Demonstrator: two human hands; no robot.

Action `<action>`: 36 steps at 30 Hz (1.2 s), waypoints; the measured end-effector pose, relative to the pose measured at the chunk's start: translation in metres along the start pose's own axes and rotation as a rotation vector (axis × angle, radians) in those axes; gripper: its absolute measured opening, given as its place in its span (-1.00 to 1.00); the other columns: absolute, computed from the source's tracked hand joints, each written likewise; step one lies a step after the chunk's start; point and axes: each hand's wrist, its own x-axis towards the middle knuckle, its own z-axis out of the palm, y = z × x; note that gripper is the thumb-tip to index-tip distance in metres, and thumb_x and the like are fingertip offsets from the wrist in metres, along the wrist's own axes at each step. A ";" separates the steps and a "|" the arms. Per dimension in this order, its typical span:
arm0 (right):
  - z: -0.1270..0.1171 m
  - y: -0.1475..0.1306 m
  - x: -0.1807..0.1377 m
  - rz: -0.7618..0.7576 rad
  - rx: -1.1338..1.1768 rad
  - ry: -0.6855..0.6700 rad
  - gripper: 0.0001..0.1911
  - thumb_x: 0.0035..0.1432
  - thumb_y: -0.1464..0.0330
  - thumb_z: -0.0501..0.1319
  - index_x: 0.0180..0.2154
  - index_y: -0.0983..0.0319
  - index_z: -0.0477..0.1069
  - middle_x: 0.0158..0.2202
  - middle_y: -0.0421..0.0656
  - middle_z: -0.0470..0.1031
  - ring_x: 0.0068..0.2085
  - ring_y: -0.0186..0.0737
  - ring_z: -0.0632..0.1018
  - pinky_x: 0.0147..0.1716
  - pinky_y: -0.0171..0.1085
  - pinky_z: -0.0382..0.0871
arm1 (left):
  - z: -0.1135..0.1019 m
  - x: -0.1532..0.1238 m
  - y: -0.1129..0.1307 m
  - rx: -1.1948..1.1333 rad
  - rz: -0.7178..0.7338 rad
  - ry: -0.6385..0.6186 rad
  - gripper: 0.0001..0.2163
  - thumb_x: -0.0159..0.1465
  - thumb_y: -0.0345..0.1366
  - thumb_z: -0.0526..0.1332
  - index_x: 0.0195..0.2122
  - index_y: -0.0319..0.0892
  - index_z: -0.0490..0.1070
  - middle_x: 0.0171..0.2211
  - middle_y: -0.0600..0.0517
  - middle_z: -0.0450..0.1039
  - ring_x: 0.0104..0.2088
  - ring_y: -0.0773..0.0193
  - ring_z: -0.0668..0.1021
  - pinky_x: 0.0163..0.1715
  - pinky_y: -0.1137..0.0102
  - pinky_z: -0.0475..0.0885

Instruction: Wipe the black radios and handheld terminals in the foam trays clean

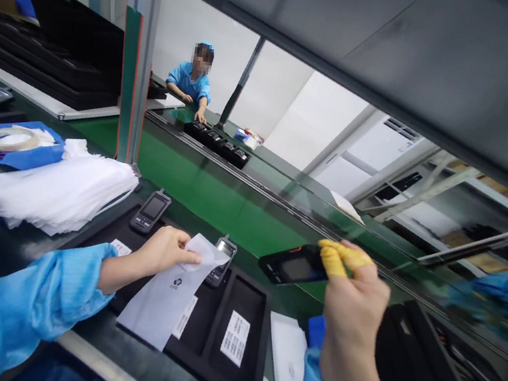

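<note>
The handset [293, 265] is in the air above the far right corner of the black tray [210, 337]. The right hand [353, 307] pinches it by one end, its grip closed with yellow-capped fingertips [334, 260]. The left hand [163, 252] pinches the top edge of a white pouch [165, 304] that drapes over the tray's left half. Judging by this, the handset is not yet in the pouch. Two more handsets [150, 210] [223, 262] lie bare at the tray's far edge, and the nearer compartments show only paper labels [235, 338], so most of the bagging seems undone. Left of the tray sits a stack of pouches [56, 189]. Beyond the tray runs the green belt [215, 194], largely bare near it. The tray's near rim reaches the worktop's front edge, and a slanted overhead panel [399, 47] limits room above.
</note>
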 end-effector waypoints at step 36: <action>0.057 -0.089 -0.014 -0.109 0.238 -0.308 -0.89 0.01 0.29 0.25 -0.39 0.10 0.55 -0.31 -0.16 0.49 -0.10 -0.15 0.42 -0.07 -0.12 0.28 | -0.008 -0.020 0.017 0.058 0.189 0.097 -0.78 0.03 -0.17 0.29 -0.61 -0.22 0.47 -0.67 0.14 0.29 -0.56 0.37 0.29 -0.56 0.49 0.08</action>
